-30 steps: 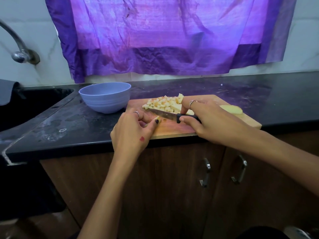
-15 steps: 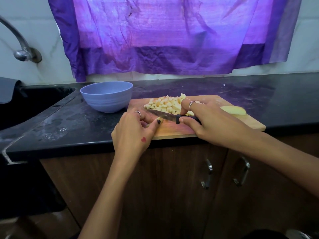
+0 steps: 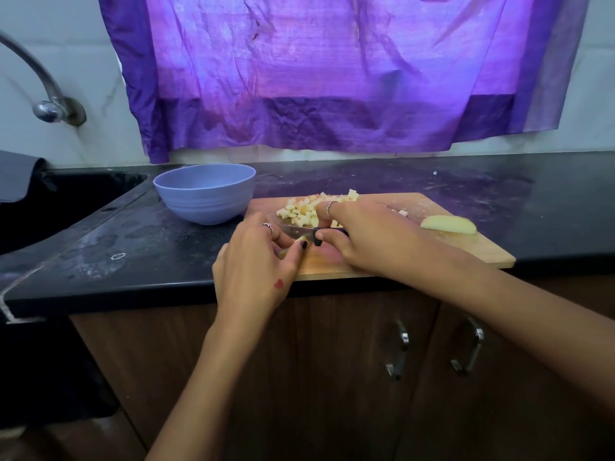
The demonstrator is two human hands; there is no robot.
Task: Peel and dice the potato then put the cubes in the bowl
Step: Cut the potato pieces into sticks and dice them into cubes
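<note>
Since the earlier frames, the left hand [image 3: 254, 261] has been shifted only slightly, its thumb now drawn closer to the knife [image 3: 301, 231], while the pile of diced pieces has stayed in place. A small pale potato piece [image 3: 301, 241] is pinched between the left thumb and curled fingers at the near left part of the rectangular wooden chopping board [image 3: 466, 251]. The black handle of the knife is gripped by the right hand [image 3: 362, 234], fingers wrapped round it and forefinger bent over the top; the steel blade is pointed left across the board, just beyond the left fingers, and whether its edge is touching the held piece cannot be told.

A heap of small pale yellow potato cubes [image 3: 307, 207] is piled on the far left part of the board, just behind the blade. A peeled, uncut potato wedge [image 3: 447, 224] is laid on the board's right side, well apart from both hands. A round lilac-blue bowl [image 3: 204, 193] is set on the black stone counter [image 3: 499, 181] just beside the board's left far corner; what it holds cannot be seen. A creased purple cloth [image 3: 332, 78] is hung on the wall behind the board, and a curved metal tap [image 3: 50, 101] is fixed far to the board's left.
</note>
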